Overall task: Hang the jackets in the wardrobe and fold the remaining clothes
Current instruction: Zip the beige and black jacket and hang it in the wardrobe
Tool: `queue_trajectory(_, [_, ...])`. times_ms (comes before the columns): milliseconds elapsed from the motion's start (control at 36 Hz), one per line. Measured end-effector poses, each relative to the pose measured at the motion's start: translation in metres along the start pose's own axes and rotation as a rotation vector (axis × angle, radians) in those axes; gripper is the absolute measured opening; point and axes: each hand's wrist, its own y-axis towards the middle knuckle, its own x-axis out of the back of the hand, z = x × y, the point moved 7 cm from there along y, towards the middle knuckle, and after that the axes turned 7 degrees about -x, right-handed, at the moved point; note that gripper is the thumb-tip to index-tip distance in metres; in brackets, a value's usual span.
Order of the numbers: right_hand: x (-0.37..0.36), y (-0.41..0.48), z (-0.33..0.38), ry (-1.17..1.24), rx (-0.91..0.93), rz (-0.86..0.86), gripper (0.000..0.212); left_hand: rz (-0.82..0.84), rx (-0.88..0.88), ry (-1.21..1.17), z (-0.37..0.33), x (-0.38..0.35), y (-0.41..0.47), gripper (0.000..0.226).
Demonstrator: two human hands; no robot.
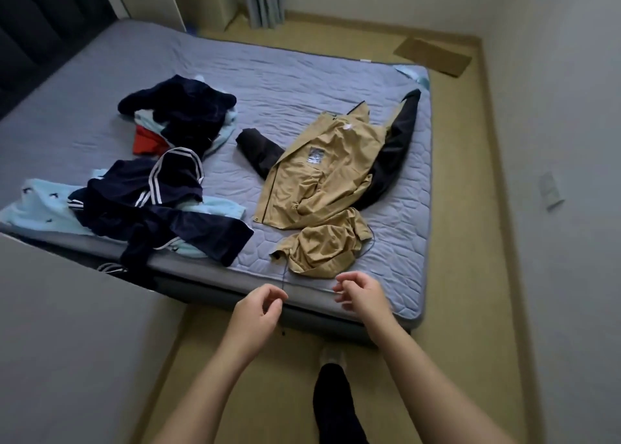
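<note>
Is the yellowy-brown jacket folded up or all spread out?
Spread out, not folded. The tan jacket lies open and rumpled on the bed, one end bunched near the edge.

Grey-blue quilted bed (302,83) here: a tan jacket (319,181) sprawls toward the right edge, its crumpled hem almost at the near edge, spread over a black jacket (396,147). Left along the near edge, navy white-striped trackwear (151,188) tangles atop a pale blue fleece (43,208). Just behind, a navy heap (188,107) covers a red garment (146,142).
</note>
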Motion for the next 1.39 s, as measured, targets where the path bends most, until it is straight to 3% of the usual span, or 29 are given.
queue_trajectory(167, [0.015,0.141,0.0,-0.253,-0.101,0.013,0.027,0.099,0.196,0.009,0.054,-0.049,0.123,0.02])
queue_trajectory(361, [0.028,0.293,-0.052,-0.875,-0.214,0.09,0.018,0.363,0.334,0.207,0.165,-0.12,0.233,0.015])
queue_trajectory(500, [0.026,0.383,-0.076,-1.184,-0.156,0.094,0.026,0.41,0.338,0.32,0.226,-0.161,0.31,0.014])
queue_trajectory(583, [0.025,0.429,-0.071,-1.226,-0.057,-0.07,0.033,0.342,0.269,0.346,0.24,-0.179,0.36,0.014])
queue_trajectory(639, [0.032,0.455,-0.067,-1.15,-0.051,-0.25,0.052,0.28,0.193,0.373,0.245,-0.186,0.389,0.006])
queue_trajectory(694, [0.043,0.48,-0.074,-0.903,-0.155,-0.336,0.076,0.352,0.13,0.443,0.253,-0.202,0.408,0.047])
queue_trajectory(750, [0.049,0.5,-0.089,-0.577,-0.288,-0.337,0.093,0.548,0.118,0.546,0.265,-0.223,0.411,0.093])
queue_trajectory(806, [0.048,0.511,-0.1,-0.37,-0.35,-0.329,0.08,0.683,0.117,0.712,0.274,-0.238,0.406,0.111])
queue_trajectory(833, [0.044,0.514,-0.1,-0.367,-0.334,-0.317,0.06,0.685,0.074,0.825,0.276,-0.241,0.404,0.105])
queue_trajectory(889, [0.033,0.515,-0.096,-0.483,-0.254,-0.267,0.015,0.59,-0.054,0.967,0.27,-0.242,0.409,0.068])
queue_trajectory(917, [0.026,0.513,-0.093,-0.558,-0.217,-0.222,0.007,0.538,-0.073,0.945,0.267,-0.24,0.413,0.052])
queue_trajectory(972, [0.016,0.506,-0.086,-0.617,-0.173,-0.131,0.019,0.484,-0.001,0.806,0.26,-0.233,0.42,0.034])
queue_trajectory(1083, [0.02,0.476,-0.04,-0.51,-0.105,-0.063,0.024,0.393,0.087,0.621,0.226,-0.205,0.428,0.017])
queue_trajectory(1194, [0.029,0.428,0.055,-0.239,0.034,-0.002,0.018,0.329,0.081,0.381,0.167,-0.162,0.424,0.025])
queue_trajectory(1278, [0.034,0.381,0.146,-0.128,0.209,0.024,0.013,0.257,-0.038,0.183,0.1,-0.126,0.422,0.007])
queue_trajectory(1306, [0.036,0.363,0.177,-0.114,0.274,0.027,0.01,0.247,-0.074,0.093,0.074,-0.114,0.42,0.011])
queue_trajectory(1389, [0.036,0.299,0.27,-0.078,0.453,0.049,0.019,0.23,-0.256,-0.025,-0.009,-0.077,0.409,0.073])
